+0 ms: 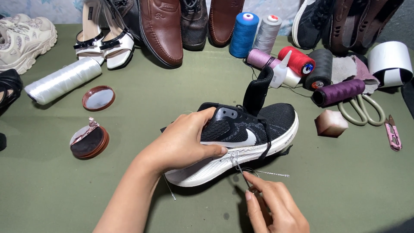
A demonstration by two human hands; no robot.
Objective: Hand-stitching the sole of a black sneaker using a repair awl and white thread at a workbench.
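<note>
A black sneaker (254,125) with a white sole lies on its side on the green mat, tongue sticking up. My left hand (185,142) grips it around the heel, thumb pressed on the sole's edge. My right hand (269,203) is just below the sole, fingers pinched on a thin needle or awl (241,170) at the seam between upper and sole. A pale thread (271,174) runs right from that spot.
Thread spools (243,28) and a purple spool (338,92) lie behind the sneaker, with scissors (362,110), pink snips (393,134), a wax block (330,123), a white twine cone (62,80), two round tins (89,141), tape roll (390,62) and several shoes along the back.
</note>
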